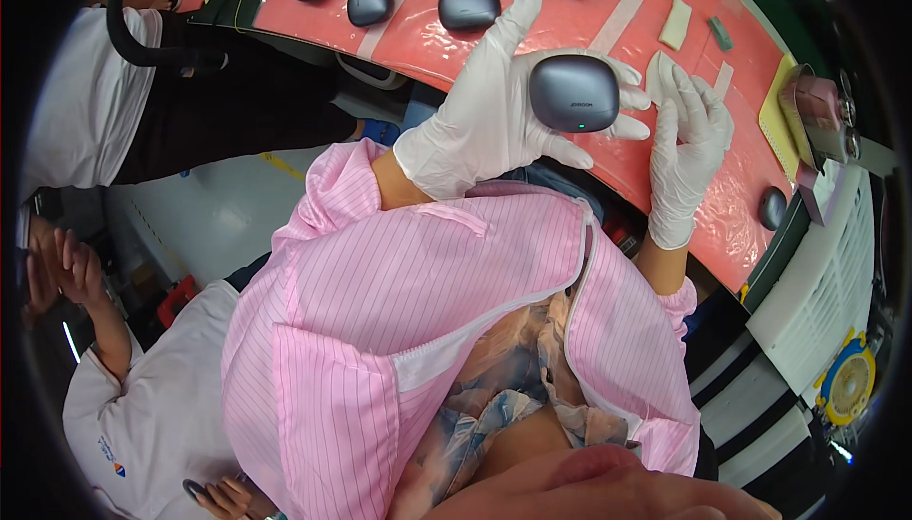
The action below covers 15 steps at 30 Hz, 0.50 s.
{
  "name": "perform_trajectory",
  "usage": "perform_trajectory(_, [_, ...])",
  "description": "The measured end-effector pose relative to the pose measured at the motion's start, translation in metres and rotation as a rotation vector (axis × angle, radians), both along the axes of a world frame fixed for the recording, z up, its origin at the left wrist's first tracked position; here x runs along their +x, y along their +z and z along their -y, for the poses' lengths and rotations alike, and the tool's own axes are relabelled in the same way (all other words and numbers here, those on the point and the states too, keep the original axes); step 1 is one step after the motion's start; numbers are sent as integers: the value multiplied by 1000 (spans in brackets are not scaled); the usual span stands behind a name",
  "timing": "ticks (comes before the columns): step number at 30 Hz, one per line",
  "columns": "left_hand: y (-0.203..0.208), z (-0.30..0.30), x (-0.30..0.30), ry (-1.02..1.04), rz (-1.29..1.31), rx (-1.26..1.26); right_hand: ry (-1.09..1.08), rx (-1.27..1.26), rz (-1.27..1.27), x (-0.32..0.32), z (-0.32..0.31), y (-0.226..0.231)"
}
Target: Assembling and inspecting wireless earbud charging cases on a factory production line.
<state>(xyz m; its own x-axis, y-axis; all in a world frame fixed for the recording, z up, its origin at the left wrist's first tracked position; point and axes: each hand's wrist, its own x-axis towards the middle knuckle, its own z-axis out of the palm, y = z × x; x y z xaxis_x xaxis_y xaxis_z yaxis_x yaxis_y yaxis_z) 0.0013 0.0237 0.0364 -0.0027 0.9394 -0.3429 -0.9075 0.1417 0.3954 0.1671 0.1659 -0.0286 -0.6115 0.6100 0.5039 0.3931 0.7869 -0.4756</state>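
Note:
My left hand, in a white glove, is turned palm up with its fingers spread beneath a dark grey earbud charging case. The case is closed, and a small green light glows on its near edge. To its right, my gloved right hand has its fingers drawn together over a small white piece that looks like a wiping cloth. The fingers partly hide this piece. Both hands are over the near side of a table with a red mat.
Several matching cases lie along the far left of the mat. A pale strip and a green block are at the far right. Another small dark case sits near the right edge, beside a yellow pad. People stand at left.

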Motion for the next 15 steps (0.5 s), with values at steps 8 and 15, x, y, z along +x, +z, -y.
perform_trajectory(8, [3,12,7,184,-809,91,19,39,-30,3,0,4])
perform_trajectory(15, [10,27,-4,444,-1475,210,426,-133,-263,-57,39,52])
